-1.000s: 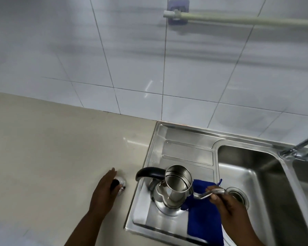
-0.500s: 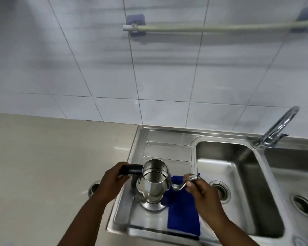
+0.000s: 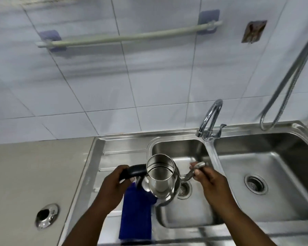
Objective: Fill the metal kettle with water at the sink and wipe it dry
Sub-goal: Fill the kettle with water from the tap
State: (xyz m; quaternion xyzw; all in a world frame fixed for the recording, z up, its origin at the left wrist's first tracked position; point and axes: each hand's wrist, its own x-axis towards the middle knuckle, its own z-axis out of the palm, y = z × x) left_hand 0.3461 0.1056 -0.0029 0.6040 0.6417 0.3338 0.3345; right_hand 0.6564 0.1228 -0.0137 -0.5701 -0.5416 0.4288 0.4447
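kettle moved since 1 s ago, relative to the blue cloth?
Yes. The kettle has moved right off the drainboard and blue cloth, and is now held above the left basin's near-left edge, toward the faucet.

We list: silver kettle with black handle; blue cloth; steel-grey sink; beige table; white tiles.

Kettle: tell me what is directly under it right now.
The kettle hangs in both hands over the left basin's near-left edge. Under it show the blue cloth on the drainboard and the drain. Whatever its body covers cannot be seen.
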